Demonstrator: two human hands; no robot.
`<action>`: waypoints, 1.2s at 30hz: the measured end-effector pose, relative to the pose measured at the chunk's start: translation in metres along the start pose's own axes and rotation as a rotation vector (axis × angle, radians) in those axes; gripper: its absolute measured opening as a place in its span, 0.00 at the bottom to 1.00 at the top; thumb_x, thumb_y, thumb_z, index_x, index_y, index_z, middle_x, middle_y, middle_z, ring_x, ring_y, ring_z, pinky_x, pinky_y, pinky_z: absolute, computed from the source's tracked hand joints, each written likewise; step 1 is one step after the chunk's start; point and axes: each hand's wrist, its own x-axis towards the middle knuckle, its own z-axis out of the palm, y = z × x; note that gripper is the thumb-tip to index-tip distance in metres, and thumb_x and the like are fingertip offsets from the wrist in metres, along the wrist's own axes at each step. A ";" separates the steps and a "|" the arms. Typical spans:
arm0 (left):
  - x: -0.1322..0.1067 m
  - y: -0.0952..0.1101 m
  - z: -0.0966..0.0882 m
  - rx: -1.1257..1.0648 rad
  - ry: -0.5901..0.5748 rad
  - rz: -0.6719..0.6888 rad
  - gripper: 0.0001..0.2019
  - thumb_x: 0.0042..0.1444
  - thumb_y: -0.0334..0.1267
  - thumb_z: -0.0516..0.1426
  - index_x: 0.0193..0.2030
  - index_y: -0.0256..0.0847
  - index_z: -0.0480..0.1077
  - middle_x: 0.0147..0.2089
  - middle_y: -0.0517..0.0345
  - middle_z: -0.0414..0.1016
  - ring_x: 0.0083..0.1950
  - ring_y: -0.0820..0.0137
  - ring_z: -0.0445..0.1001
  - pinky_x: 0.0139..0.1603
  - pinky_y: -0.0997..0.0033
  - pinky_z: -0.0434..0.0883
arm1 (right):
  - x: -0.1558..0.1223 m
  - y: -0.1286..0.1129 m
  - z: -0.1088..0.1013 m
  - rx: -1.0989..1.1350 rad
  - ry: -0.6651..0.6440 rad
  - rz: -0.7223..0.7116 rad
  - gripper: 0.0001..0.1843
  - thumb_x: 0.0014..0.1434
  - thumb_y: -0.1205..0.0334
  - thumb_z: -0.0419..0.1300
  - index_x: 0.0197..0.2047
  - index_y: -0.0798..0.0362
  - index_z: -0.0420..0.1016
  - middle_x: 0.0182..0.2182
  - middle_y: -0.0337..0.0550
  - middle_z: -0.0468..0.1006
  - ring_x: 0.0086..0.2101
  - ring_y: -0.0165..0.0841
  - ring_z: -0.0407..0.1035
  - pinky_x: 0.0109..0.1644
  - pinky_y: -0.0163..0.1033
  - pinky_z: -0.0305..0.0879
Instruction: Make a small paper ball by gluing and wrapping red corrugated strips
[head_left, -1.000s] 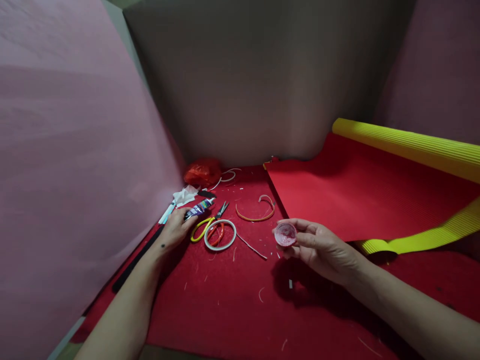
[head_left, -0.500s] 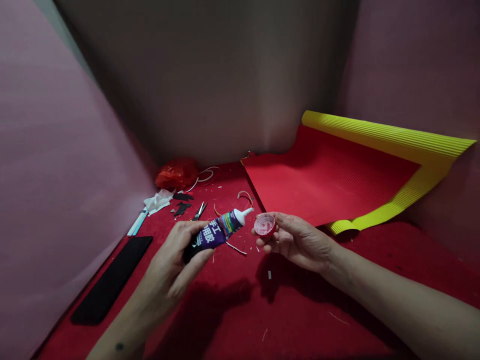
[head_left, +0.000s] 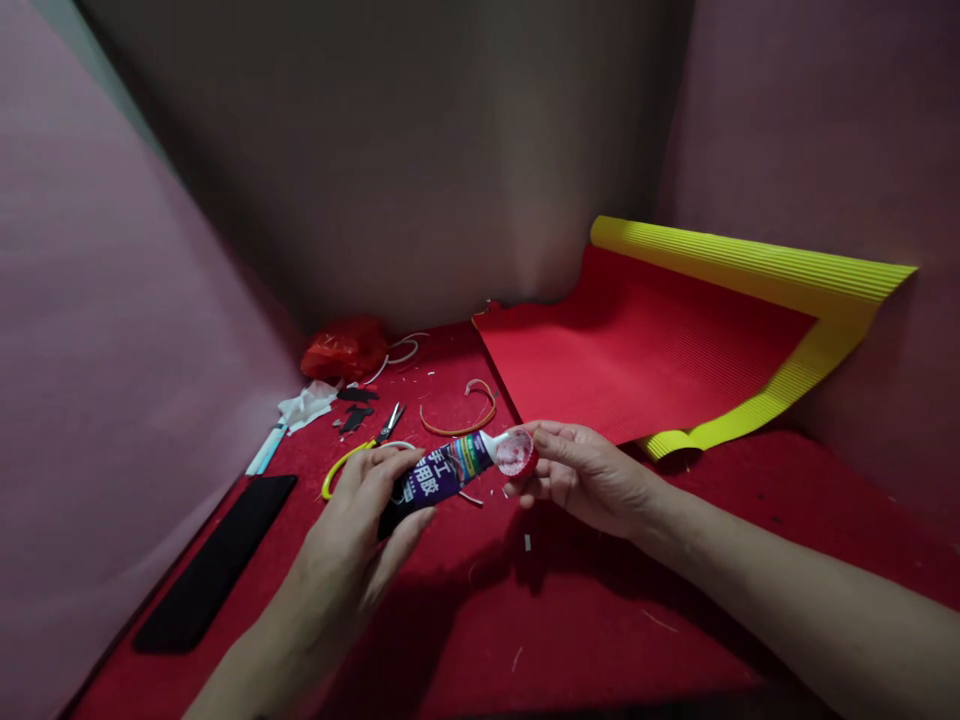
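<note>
My left hand (head_left: pixel 367 520) is wrapped round a purple glue tube (head_left: pixel 442 475) with a white nozzle pointing right. Between the fingers and thumb of my right hand (head_left: pixel 589 475) is a small red paper coil (head_left: pixel 516 455), its whitish spiral face turned toward me and the tube. The nozzle reaches the coil's left side; whether the tip touches the spiral I cannot tell. Behind my left hand lie scissors (head_left: pixel 345 468) with yellow handles, partly covered by my fingers. A thin orange curled strip (head_left: pixel 457 432) rests just beyond the tube.
Red corrugated sheet (head_left: pixel 637 350) and a yellow corrugated roll (head_left: pixel 750 260) lie at the right. A black flat piece (head_left: pixel 217 565) is on the left of the red surface. A red plastic bag (head_left: pixel 345 347), white tissue (head_left: pixel 309 403), a light-blue strip (head_left: pixel 266 448) and black scraps (head_left: pixel 355 418) sit farther back.
The tube's nozzle and the coil have come together, closing the gap between them. More of the scissors and the orange strip shows. The whole view has shifted slightly.
</note>
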 end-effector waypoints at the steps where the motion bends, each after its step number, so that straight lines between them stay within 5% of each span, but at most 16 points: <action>1: 0.000 0.000 0.000 0.022 0.005 0.005 0.15 0.62 0.38 0.51 0.55 0.42 0.59 0.48 0.48 0.64 0.49 0.60 0.68 0.45 0.60 0.71 | 0.000 0.000 0.000 -0.001 0.004 -0.003 0.12 0.54 0.57 0.65 0.37 0.57 0.75 0.33 0.45 0.75 0.31 0.32 0.70 0.35 0.37 0.67; 20: -0.011 -0.005 -0.003 0.225 -0.008 0.112 0.20 0.61 0.36 0.52 0.59 0.37 0.56 0.49 0.46 0.62 0.48 0.63 0.68 0.46 0.65 0.71 | 0.001 -0.003 0.000 -0.015 0.071 -0.055 0.12 0.49 0.60 0.69 0.35 0.57 0.74 0.29 0.42 0.75 0.28 0.30 0.69 0.34 0.38 0.63; 36: -0.009 0.006 -0.005 0.212 0.027 0.049 0.17 0.63 0.34 0.50 0.57 0.36 0.58 0.49 0.48 0.62 0.47 0.67 0.67 0.46 0.68 0.70 | 0.000 -0.004 0.000 -0.046 0.032 -0.119 0.10 0.53 0.63 0.67 0.37 0.58 0.75 0.28 0.42 0.75 0.29 0.29 0.69 0.34 0.36 0.63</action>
